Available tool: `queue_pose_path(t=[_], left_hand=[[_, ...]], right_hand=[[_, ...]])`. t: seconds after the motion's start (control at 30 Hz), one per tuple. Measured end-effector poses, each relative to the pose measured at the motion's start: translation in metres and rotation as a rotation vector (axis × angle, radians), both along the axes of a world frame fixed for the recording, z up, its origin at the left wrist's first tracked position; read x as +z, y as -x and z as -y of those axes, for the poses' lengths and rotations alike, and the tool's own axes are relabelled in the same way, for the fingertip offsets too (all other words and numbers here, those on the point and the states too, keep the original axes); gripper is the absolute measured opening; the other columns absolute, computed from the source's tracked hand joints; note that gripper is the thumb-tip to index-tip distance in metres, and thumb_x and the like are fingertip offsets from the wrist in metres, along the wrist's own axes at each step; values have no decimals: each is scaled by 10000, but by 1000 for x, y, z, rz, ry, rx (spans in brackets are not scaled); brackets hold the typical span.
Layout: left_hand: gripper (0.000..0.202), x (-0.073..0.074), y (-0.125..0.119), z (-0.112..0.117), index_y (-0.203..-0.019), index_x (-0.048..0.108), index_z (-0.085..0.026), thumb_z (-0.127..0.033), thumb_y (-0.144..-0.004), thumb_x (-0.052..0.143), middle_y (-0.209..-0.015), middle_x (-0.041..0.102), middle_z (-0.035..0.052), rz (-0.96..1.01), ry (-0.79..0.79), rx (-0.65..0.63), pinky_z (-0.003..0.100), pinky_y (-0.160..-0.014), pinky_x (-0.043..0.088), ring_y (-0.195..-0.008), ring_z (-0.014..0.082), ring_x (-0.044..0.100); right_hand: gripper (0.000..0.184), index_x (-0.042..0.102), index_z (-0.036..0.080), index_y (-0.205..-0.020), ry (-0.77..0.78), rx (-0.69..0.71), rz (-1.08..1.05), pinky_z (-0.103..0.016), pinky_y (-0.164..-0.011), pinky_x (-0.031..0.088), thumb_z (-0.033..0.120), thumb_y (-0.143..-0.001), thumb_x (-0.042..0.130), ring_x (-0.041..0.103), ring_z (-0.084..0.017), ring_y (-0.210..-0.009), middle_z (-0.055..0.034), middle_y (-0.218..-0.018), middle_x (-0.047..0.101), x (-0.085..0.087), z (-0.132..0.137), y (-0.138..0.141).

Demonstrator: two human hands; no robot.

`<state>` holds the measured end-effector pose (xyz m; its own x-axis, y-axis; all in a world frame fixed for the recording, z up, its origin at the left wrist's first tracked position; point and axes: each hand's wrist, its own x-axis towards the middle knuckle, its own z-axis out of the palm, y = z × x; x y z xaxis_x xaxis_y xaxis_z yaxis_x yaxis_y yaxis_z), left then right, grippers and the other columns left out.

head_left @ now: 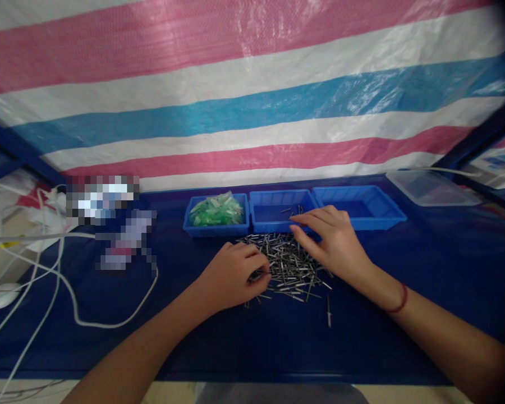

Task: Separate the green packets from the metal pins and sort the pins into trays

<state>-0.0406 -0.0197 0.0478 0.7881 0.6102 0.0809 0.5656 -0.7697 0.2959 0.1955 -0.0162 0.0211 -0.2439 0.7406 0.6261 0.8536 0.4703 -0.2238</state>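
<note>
A loose pile of silvery blind rivets (292,266) lies on the dark blue table. At its left edge my left hand (235,278) is curled, thumb and fingers closed around some of the rivets; its palm side is hidden. My right hand (332,241) reaches over the pile's right side, fingers stretched out and thumb apart. Its fingertips hover at the front rim of the middle blue tray (263,229), in which a few rivets lie. Nothing shows between those fingertips. One single rivet (329,311) rests apart, nearer the front.
Left of the middle tray stands a blue tray (193,230) of green plastic packets (219,210); right of it is another blue tray (379,221). A clear plastic lid (431,188) lies at back right. White cables (73,303) run across the left. Behind hangs a striped sheet (235,123).
</note>
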Motion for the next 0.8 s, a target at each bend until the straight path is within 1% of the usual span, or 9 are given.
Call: queue_pose_path(t=[0.13, 0.23, 0.33, 0.4, 0.53, 0.8], left_hand=[[114, -4, 0, 3, -875, 644, -221, -320, -865, 588, -897, 628, 0, -58, -52, -51, 312, -715, 305, -841, 159, 552], [121, -7, -1, 4, -903, 652, -232, -314, -892, 563, -913, 625, 6, -96, -115, -59, 323, -716, 294, -832, 160, 546], [151, -9, -4, 5, -894, 652, -230, -317, -916, 530, -912, 625, 11, -133, -160, -49, 330, -711, 295, -822, 164, 549], [161, -11, -6, 7, -904, 647, -225, -325, -922, 523, -919, 626, 12, -147, -179, -39, 332, -716, 301, -832, 169, 557], [161, -16, -9, 9, -938, 630, -217, -333, -924, 520, -944, 625, 15, -163, -211, -24, 334, -719, 314, -849, 175, 570], [151, -21, -14, 15, -953, 593, -200, -264, -949, 457, -937, 610, 19, -172, -262, -28, 347, -700, 331, -829, 175, 571]], right_hand=[[120, 661, 204, -947, 13, 144, -18, -377, -740, 363, 246, -872, 578, 571, -213, -847, -47, -905, 701, 0, 12, 11], [97, 655, 208, -928, 22, 244, -14, -377, -754, 369, 213, -864, 583, 567, -204, -844, -43, -893, 701, -1, 17, 18], [89, 649, 199, -915, 54, 310, -2, -366, -738, 370, 186, -869, 574, 560, -192, -822, -40, -862, 696, -2, 19, 23], [89, 646, 190, -906, 75, 334, 3, -358, -719, 367, 175, -875, 564, 555, -185, -803, -38, -843, 692, -4, 19, 26], [88, 647, 180, -890, 84, 336, 2, -351, -701, 358, 173, -879, 559, 551, -181, -784, -37, -809, 679, -7, 19, 27], [90, 650, 180, -877, 80, 346, -15, -348, -703, 356, 171, -874, 560, 559, -181, -781, -40, -798, 677, -8, 19, 26]])
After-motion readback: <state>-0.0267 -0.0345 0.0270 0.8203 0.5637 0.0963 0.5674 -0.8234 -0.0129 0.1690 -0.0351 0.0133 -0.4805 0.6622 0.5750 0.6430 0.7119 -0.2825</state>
